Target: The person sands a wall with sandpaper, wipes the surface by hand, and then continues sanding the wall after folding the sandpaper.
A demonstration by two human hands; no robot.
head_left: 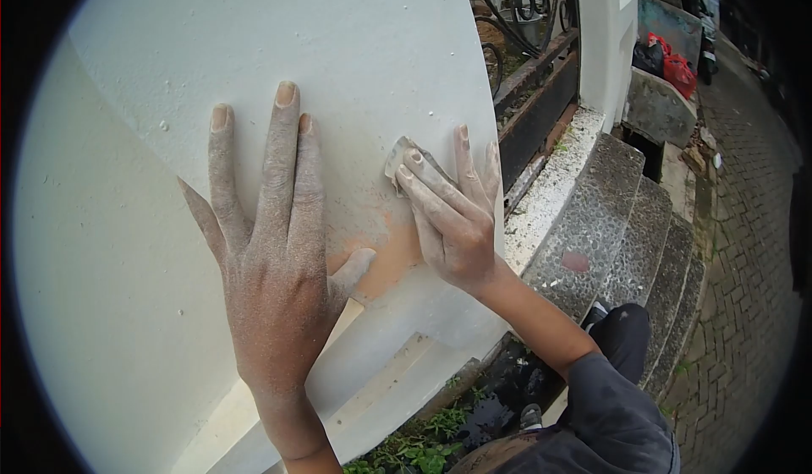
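While the person's dusty left hand [275, 246] lies flat, fingers spread on a pale wall [355, 43], seemingly for support, the right hand [457, 220], apart from it, pins a folded grey sheet [397, 159] under its fingertips, probably to keep it flush against the surface. The sheet's exposed upper edge slants from upper left to lower right; fingers hide its full long axis. Just below is an orange-brown patch [393, 258]; rightward, a metal gate [541, 93] and speckled steps [592, 212].
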